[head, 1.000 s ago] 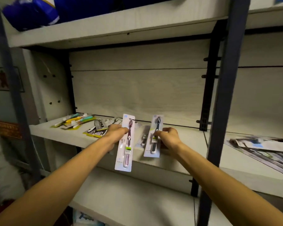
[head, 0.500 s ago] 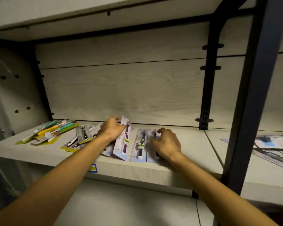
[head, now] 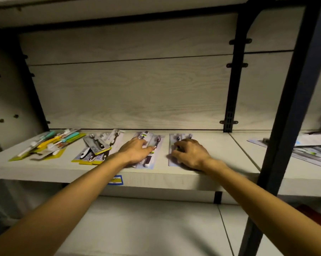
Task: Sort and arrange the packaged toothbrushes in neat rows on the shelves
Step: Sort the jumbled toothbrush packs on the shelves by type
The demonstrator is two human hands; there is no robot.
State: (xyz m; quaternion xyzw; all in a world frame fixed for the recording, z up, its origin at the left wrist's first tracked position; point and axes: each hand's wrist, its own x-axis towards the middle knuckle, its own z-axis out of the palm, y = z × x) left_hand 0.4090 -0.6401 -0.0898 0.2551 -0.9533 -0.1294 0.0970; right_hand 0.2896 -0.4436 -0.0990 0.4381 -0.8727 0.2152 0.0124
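Where half a second ago the left hand [head: 135,151] was gripping a tilted toothbrush pack by its edge, that pack now lies flat on the shelf [head: 217,154] and the hand rests on top of it with fingers stretched forward and loosely spread, pressing down rather than pinching. The right hand [head: 190,154] has stayed on its own packs, fingers curled downward with the tips pushing on the card; it presses and does not close round anything. The gap between the two groups has widened, so they now sit apart as separate stacks instead of side by side. The left-hand packs [head: 152,146] look like two or three overlapping cards, though the hand hides enough that the count is unsure; the right-hand packs [head: 180,139] show two brush heads at their far end, so two at least. Further left lie two loose heaps: a middle pile of dark-handled brushes [head: 97,148] on yellow-edged cards, about four or five, and a far-left pile of teal, yellow and white brushes [head: 50,143], roughly four. In the next bay to the right, past the dark upright post [head: 292,108], more packs [head: 314,146] lie blurred and cannot be counted. One blue-and-yellow price label [head: 116,180] sits on the shelf's front edge.
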